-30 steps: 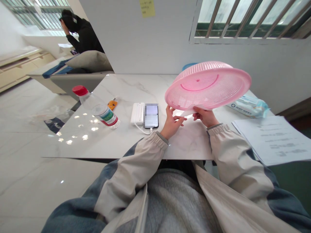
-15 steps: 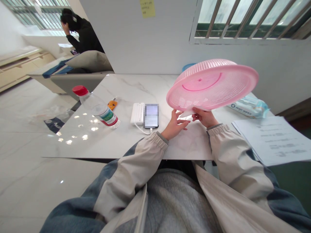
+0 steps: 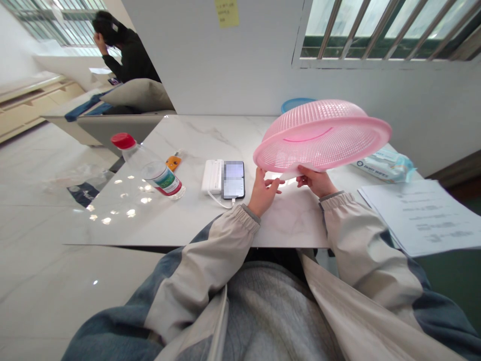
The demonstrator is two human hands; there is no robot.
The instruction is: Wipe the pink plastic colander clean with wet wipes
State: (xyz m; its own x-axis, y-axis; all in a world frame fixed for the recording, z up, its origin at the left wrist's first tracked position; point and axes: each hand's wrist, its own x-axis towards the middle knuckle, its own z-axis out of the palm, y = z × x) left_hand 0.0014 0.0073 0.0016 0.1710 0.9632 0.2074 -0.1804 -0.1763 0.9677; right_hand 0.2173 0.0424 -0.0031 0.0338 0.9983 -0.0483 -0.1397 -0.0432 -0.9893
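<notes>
A pink plastic colander (image 3: 315, 150) is held tilted above the table, its open side facing me and its mesh wall leaning away. My left hand (image 3: 263, 193) is at the lower left of its rim, fingertips against the edge and the other fingers loosely bent. At the rim's lower middle, my right hand (image 3: 315, 181) is closed, pinching a thin white wipe (image 3: 291, 174) against the edge. Part of the wipe shows between the two hands. The fingertips behind the rim are hidden.
Left of my hands lie a phone (image 3: 233, 180) and a white power bank (image 3: 212, 176), joined by a cable. Further left stands a red-capped bottle (image 3: 163, 175) by an orange item (image 3: 173, 162). Wipes pack (image 3: 387, 165) and papers (image 3: 421, 215) lie right; a blue rim (image 3: 295, 104) shows behind.
The colander has dropped slightly and shifted a little left, its opening turned less toward me. My left hand has moved slightly left along with the rim. My right hand stays nearly in place.
</notes>
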